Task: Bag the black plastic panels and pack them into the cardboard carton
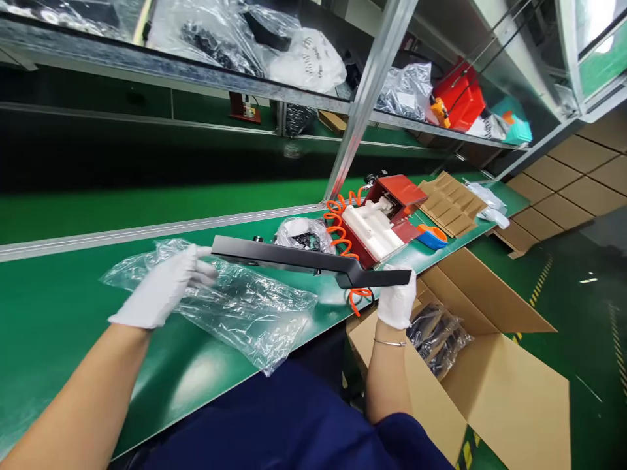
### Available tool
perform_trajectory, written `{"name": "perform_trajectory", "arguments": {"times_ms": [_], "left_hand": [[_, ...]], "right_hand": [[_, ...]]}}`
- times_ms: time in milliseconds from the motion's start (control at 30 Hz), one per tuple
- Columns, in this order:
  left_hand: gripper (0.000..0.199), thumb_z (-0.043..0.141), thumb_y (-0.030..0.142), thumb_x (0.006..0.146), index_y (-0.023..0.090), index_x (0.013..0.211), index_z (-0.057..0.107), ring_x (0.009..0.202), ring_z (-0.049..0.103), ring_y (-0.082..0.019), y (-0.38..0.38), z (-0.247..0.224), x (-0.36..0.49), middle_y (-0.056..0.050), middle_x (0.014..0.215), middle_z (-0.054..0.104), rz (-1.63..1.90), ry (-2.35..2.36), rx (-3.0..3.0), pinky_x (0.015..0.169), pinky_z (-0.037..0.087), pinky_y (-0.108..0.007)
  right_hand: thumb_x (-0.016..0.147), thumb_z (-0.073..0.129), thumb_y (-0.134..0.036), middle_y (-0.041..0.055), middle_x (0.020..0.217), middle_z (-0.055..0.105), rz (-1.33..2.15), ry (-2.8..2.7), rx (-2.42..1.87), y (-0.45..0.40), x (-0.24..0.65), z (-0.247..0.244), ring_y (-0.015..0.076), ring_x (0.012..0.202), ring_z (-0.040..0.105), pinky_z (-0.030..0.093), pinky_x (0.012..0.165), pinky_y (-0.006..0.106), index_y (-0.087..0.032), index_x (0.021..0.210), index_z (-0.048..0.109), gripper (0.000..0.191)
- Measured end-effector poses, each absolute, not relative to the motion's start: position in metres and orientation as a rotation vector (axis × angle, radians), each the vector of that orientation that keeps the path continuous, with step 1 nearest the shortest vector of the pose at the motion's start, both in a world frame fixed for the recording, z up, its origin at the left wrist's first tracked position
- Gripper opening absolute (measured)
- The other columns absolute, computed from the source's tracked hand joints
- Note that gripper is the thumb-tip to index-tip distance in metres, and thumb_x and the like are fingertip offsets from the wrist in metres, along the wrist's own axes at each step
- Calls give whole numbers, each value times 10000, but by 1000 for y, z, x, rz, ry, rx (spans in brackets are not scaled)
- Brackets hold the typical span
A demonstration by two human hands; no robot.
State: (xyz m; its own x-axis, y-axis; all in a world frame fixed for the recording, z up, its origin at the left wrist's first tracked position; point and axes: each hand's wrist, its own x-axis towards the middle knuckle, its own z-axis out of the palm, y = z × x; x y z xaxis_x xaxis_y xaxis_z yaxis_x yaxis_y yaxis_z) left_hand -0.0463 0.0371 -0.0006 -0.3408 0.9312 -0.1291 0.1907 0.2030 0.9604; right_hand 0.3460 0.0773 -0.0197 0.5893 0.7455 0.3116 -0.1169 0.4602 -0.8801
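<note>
A long black bent plastic part point(289, 254) spans the space between my two gloved hands, above the green bench. My right hand point(396, 300) is closed around its lower right end, the fingers mostly behind it. At its left end, my left hand point(174, 284) has its fingers apart, the fingertips at or just touching the edge; whether they bear on it I cannot tell. Beneath my left hand and the part lies a crumpled clear plastic bag point(249, 313) on the bench.
Behind the part are a bag of small black pieces point(304, 235), an orange coiled hose point(337, 225) and a red-and-white fixture point(375, 228). A blue-orange tape roll point(432, 236) and cardboard dividers point(453, 202) sit farther right. An open carton point(514, 385) holds bagged black parts point(435, 336). A metal post point(365, 98) rises behind.
</note>
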Motion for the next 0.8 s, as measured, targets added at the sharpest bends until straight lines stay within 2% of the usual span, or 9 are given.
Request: {"name": "perform_trajectory", "arguments": {"times_ms": [67,133,233,300,333,433,533,633,800], "left_hand": [[675,540,848,748,185,829,644,473,619,-257,36,-5,-38,-102,563,670,1111,1439,879,477,542,-391],[597,650,785,713,191,768,661,417,561,-215,35,-8,-29,-71,505,628,1112,1287,763,415,488,-341],[438,834,572,629,193,809,708,574,636,-188,30,-12,-24,-48,689,722,1274,1277,718,523,541,-289],[436,866,510,610,196,877,723,741,683,-195,25,-15,-25,-51,875,770,1364,1300,696,635,572,-271],[448,866,515,616,195,896,722,791,688,-201,22,-15,-26,-55,926,773,1393,1311,688,667,575,-271],[479,829,567,664,197,943,708,854,689,-224,13,-11,-29,-60,978,764,1446,1365,695,717,577,-302],[475,793,591,687,189,923,697,919,691,-256,5,-2,-27,-75,998,757,1476,1467,780,808,583,-351],[432,760,572,704,187,889,692,954,692,-269,0,4,-24,-82,987,756,1492,1566,875,891,575,-382],[303,742,452,731,181,858,691,904,704,-245,-5,6,-20,-80,950,766,1549,1544,864,870,584,-373]], "right_hand": [[747,720,-243,-66,816,564,571,-820,-922,74,342,-20,115,774,589,530,932,357,-230,857,534,217],[713,741,-170,-65,859,582,564,-861,-843,69,335,-16,128,895,633,505,1055,404,-241,840,536,251],[713,738,-130,-24,1133,674,585,-907,-757,60,330,-10,168,1164,638,447,1174,446,-256,867,587,250],[747,736,-160,25,1392,627,609,-926,-838,57,332,-9,204,1303,594,435,1201,466,-275,1052,656,336],[759,741,-186,47,1446,604,643,-920,-899,56,335,-11,221,1317,595,446,1195,482,-279,1162,660,422],[803,734,-293,85,1354,677,823,-824,-992,55,345,-20,257,1198,686,519,1117,544,-266,1278,663,480],[833,701,-347,110,1252,729,911,-773,-1032,54,350,-30,264,1082,739,557,1057,564,-233,1203,716,387],[756,768,-329,134,1229,740,913,-781,-1079,50,349,-35,258,1035,747,561,1057,543,-198,1147,741,413],[730,791,-299,123,1149,763,895,-821,-1114,44,346,-34,250,1027,740,581,1038,509,-182,1055,769,346]]}}
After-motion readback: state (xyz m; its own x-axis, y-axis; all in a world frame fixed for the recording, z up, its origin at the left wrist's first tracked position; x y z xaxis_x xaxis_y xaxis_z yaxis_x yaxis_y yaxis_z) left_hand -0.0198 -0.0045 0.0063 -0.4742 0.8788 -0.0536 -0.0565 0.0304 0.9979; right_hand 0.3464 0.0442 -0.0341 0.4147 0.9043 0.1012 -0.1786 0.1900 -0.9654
